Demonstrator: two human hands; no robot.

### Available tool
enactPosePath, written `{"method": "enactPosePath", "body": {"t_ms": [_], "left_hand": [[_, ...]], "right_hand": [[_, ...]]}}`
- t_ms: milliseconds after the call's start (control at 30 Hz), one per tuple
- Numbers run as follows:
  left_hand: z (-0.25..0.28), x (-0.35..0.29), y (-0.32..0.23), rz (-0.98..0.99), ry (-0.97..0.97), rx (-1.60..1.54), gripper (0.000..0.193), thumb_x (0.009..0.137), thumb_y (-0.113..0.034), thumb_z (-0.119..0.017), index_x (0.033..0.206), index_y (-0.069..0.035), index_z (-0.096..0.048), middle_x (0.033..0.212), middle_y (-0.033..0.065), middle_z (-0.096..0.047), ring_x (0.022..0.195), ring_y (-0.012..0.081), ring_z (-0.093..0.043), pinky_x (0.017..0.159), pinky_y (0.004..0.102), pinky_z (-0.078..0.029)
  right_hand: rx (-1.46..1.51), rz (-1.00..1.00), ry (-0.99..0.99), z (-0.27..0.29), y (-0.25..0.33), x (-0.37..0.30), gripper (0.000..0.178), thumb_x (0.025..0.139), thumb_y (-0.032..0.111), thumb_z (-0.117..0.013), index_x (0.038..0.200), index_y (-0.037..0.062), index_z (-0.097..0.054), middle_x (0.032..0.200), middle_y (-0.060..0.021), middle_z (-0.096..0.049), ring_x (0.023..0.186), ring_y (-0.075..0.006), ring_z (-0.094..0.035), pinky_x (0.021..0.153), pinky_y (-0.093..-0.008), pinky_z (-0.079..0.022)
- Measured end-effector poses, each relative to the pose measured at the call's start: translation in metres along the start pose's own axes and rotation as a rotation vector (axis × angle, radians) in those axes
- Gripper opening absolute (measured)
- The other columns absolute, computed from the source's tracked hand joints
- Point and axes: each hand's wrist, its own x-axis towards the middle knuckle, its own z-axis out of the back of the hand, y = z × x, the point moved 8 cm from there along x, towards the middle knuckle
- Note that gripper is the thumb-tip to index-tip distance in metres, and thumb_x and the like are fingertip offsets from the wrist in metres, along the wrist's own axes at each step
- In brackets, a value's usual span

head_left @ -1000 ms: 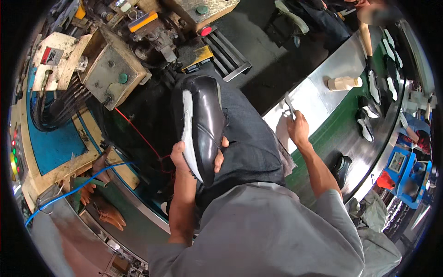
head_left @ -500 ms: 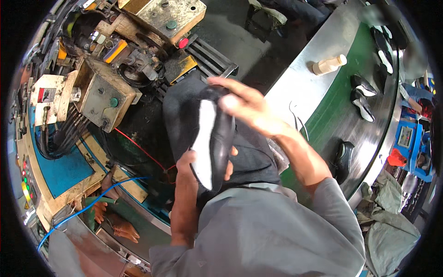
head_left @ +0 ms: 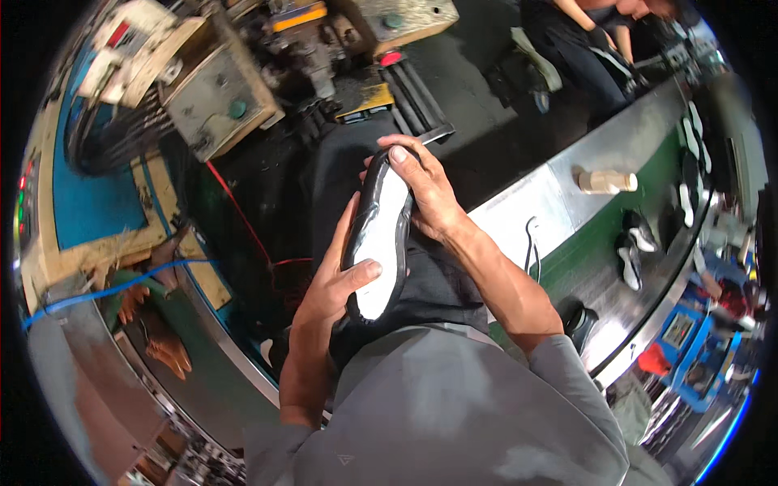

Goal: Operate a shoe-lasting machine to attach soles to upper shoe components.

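A black shoe upper (head_left: 386, 243) with a white bottom facing up is held between my two hands above my lap. My left hand (head_left: 336, 279) grips its nearer half, thumb pressed on the white bottom and fingers along the left side. Around the farther end, my right hand (head_left: 425, 185) is wrapped, its thumb lying on the black edge of the bottom and its fingertips showing on the far side. The shoe's underside, turned toward my legs, is hidden.
Dirty machinery with a metal box (head_left: 217, 101) stands at the left front. On the right, a conveyor with a green belt (head_left: 559, 251) carries several black-and-white shoes (head_left: 632, 263); a cream bottle (head_left: 606, 181) lies on its metal edge. Another person's hand (head_left: 604, 40) works at far right.
My right hand has come down from a loose, spread pose to grip the far end. The shoe has turned, so its white bottom faces up more fully. The view has shifted.
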Motion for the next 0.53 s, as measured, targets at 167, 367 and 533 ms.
{"method": "enactPosePath", "body": {"t_ms": [167, 367, 533], "left_hand": [[0.061, -0.035, -0.002, -0.106, -0.186, -0.045, 0.106, 0.084, -0.013, -0.07, 0.176, -0.007, -0.016, 0.159, 0.0272, -0.049, 0.135, 0.0371, -0.063, 0.106, 0.0521, -0.061], [0.191, -0.137, -0.007, -0.142, -0.829, 0.285, 0.096, 0.087, -0.013, -0.077, 0.174, -0.012, -0.035, 0.157, 0.0145, -0.055, 0.142, 0.0228, -0.053, 0.12, 0.0372, -0.041], [0.347, -0.271, 0.043, -0.181, -1.291, 0.366, 0.094, 0.091, -0.009, -0.082, 0.172, -0.007, -0.035, 0.165, 0.0157, -0.051, 0.145, 0.0276, -0.051, 0.122, 0.0407, -0.042]], "right_hand": [[-0.19, -0.11, 0.095, -0.049, -0.033, 0.034, 0.058, 0.111, 0.038, -0.067, 0.158, 0.0074, -0.054, 0.137, -0.0113, -0.066, 0.12, -0.0211, -0.066, 0.109, -0.0408, -0.052], [-0.327, -0.236, -0.065, -0.008, -0.053, 0.035, 0.057, 0.11, 0.033, -0.068, 0.151, -0.0051, -0.058, 0.145, -0.0231, -0.067, 0.126, -0.0344, -0.071, 0.112, -0.0465, -0.056], [-0.376, -0.308, -0.183, 0.061, -0.062, 0.036, 0.048, 0.112, 0.02, -0.061, 0.149, -0.0097, -0.055, 0.138, -0.0255, -0.069, 0.117, -0.035, -0.074, 0.104, -0.0466, -0.062]]}}
